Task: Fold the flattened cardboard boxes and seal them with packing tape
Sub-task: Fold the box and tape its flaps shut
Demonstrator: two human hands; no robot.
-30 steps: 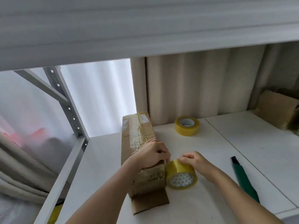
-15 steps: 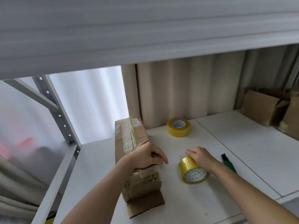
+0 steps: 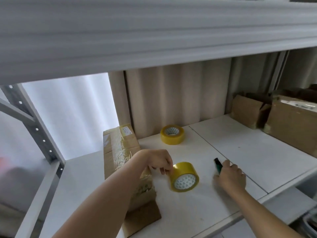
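Reaching for the cutter, with tape drawn from the roll.

Left hand (image 3: 158, 162) poised beside the long cardboard box (image 3: 120, 152), fingers curled down near the yellow tape roll (image 3: 185, 176) standing on edge on the white shelf (image 3: 240, 148); whether pinching a strip, impossible to tell. Right hand (image 3: 230, 176) closing loosely over the green cutter (image 3: 217, 164), not yet gripping. Likely step: severing the tape. Next: lifting the cutter, holding the strip taut, slicing close to the box.
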